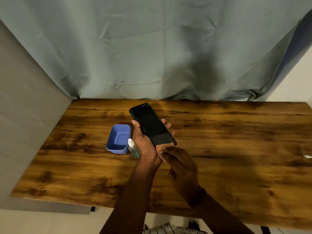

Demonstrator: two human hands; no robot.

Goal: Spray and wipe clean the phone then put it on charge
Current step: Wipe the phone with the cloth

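Left hand (145, 146) cradles black slab phone (152, 126) w/ fingers curled; right hand (179, 162) pinches orange cloth (160, 147) at near edge. Wipe w/ light, even strokes.

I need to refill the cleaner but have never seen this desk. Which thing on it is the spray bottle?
Start at the wooden table and find the blue tub left of centre. The spray bottle stands upright against the tub's right side, beside the left hand. It is small and clear with a white top, unlike the opaque tub.

phone (152, 124) black | tub (118, 139) blue | table (236, 141) brown (streaked woodgrain) | curtain (152, 48) grey-green
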